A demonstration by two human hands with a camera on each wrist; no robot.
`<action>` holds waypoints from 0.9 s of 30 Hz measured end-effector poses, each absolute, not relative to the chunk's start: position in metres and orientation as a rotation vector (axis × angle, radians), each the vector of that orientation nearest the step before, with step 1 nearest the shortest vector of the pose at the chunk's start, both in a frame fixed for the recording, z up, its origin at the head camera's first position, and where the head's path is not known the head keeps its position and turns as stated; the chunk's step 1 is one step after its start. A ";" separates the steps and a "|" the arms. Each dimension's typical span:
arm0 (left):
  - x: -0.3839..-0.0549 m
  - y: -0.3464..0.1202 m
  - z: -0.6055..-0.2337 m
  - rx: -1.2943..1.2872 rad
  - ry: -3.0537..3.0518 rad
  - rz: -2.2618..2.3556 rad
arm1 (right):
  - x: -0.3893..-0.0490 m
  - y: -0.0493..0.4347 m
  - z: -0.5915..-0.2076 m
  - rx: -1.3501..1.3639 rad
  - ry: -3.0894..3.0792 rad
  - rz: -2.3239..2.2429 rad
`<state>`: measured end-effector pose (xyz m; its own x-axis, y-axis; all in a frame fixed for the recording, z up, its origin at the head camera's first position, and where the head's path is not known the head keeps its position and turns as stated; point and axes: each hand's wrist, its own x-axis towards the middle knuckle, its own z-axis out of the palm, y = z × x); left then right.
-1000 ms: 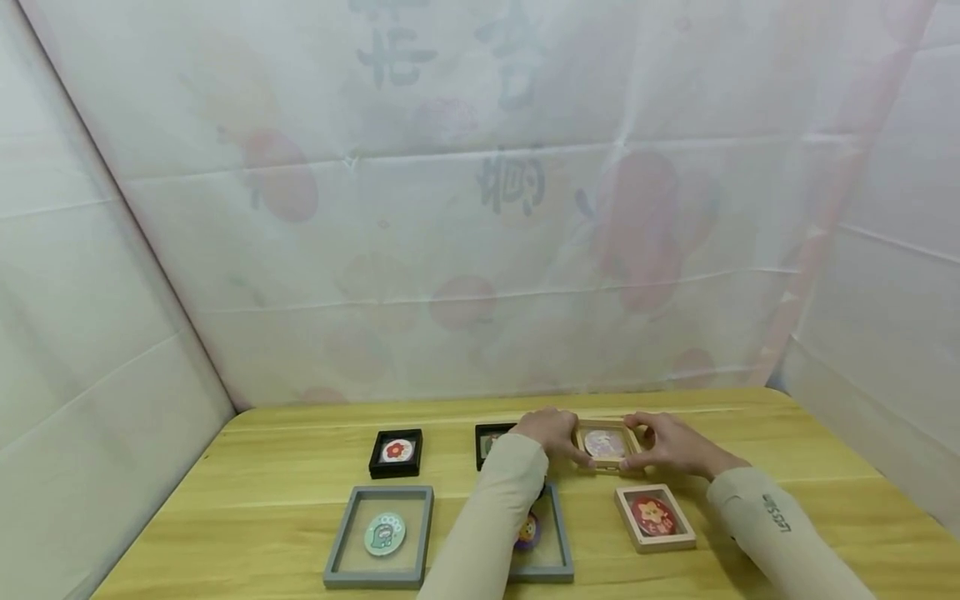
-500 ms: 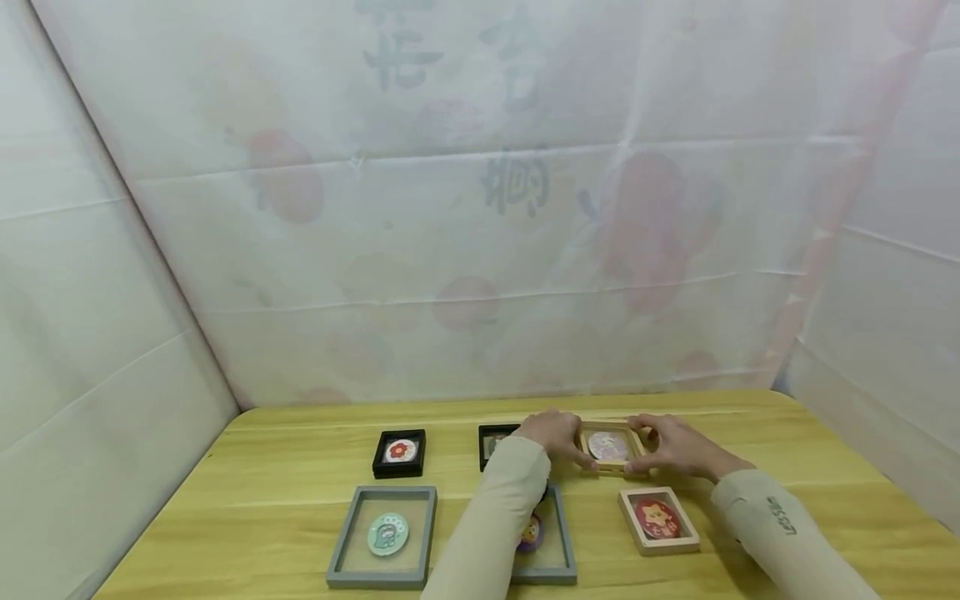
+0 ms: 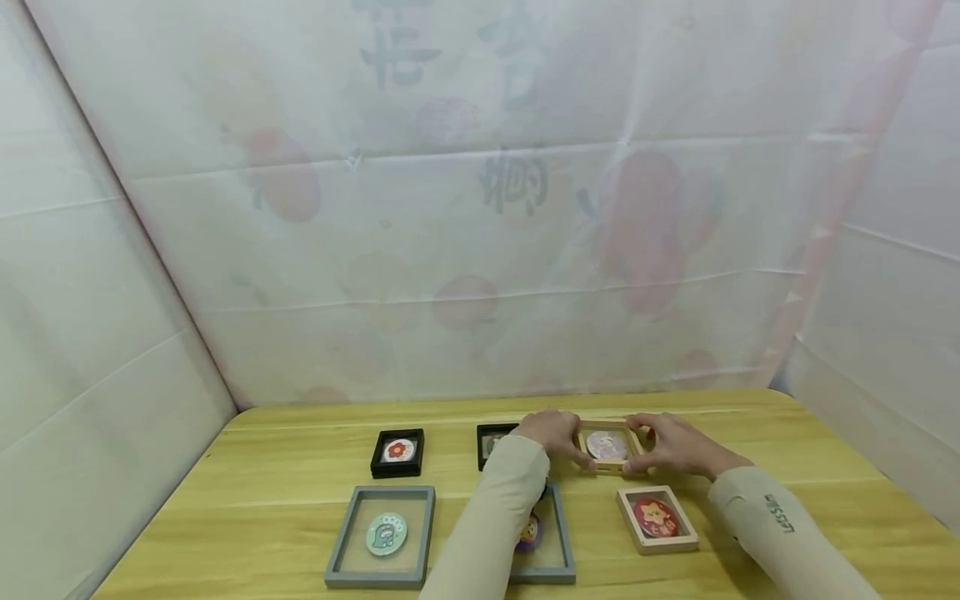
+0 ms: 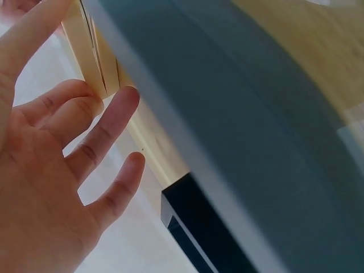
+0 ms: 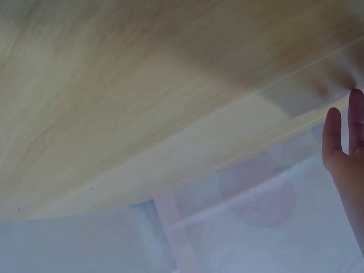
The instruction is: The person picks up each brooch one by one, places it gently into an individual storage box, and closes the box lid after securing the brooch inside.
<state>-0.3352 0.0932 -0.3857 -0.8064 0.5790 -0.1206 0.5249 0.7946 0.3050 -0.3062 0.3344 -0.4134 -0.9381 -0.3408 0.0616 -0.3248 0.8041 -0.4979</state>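
Note:
A light wooden display frame [image 3: 609, 470] with a pale lavender round badge [image 3: 607, 446] inside lies near the back of the table, right of the middle. My left hand [image 3: 553, 435] holds its left side, thumb at the near corner. On the opposite side my right hand [image 3: 672, 447] grips the frame between thumb and fingers. In the left wrist view the frame's layered edge [image 4: 91, 51] shows at the thumb and fingertips, with the other fingers spread. The right wrist view catches only a few fingers [image 5: 333, 133] at its right edge; the frame is out of sight there.
A pale pink frame with a red star badge [image 3: 655, 517] lies nearer, below my right hand. My left sleeve partly covers a grey frame [image 3: 564, 533] and a black one [image 3: 480, 450]. Another grey frame [image 3: 429, 525] and a black frame [image 3: 377, 454] stand left. White sheeting surrounds the table.

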 end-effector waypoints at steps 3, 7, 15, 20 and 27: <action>-0.335 0.093 -0.386 0.858 2.784 0.370 | -0.307 0.334 -0.413 -0.544 2.958 -0.783; -0.333 0.095 -0.385 0.859 2.803 0.347 | -0.308 0.336 -0.414 -0.565 2.965 -0.753; -0.329 0.098 -0.385 0.867 2.841 0.313 | -0.310 0.340 -0.414 -0.590 2.975 -0.703; -0.328 0.100 -0.384 0.874 2.855 0.282 | -0.308 0.340 -0.412 -0.575 2.979 -0.688; -0.326 0.108 -0.383 0.885 2.903 0.144 | -0.307 0.339 -0.410 -0.559 2.989 -0.674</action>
<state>-0.3257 0.1077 -0.3825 -0.8255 0.5598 -0.0714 0.5500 0.8264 0.1202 -0.3071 0.3395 -0.4099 -0.9351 -0.3505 0.0518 -0.3388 0.8418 -0.4203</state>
